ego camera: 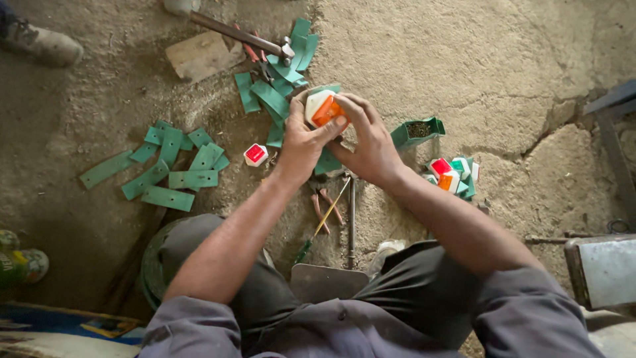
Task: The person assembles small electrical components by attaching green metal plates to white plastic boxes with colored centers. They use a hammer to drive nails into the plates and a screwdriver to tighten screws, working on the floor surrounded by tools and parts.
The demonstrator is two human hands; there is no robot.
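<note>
Both hands meet over the dusty floor around a small white reflector with an orange lens [322,109]. My left hand [299,140] cups it from the left, thumb across its lower edge. My right hand [368,142] grips it from the right and above, fingers curled over the top. A green metal strip [326,88] shows just behind the reflector. A similar white piece with a red lens [255,154] lies on the floor left of my left wrist.
Green metal strips lie in a pile at left [173,167] and behind the hands [278,83]. A hammer [245,34], wooden block [199,56], small green box of screws [417,131], several more reflectors [450,176], a screwdriver [322,222], someone's shoe [41,42].
</note>
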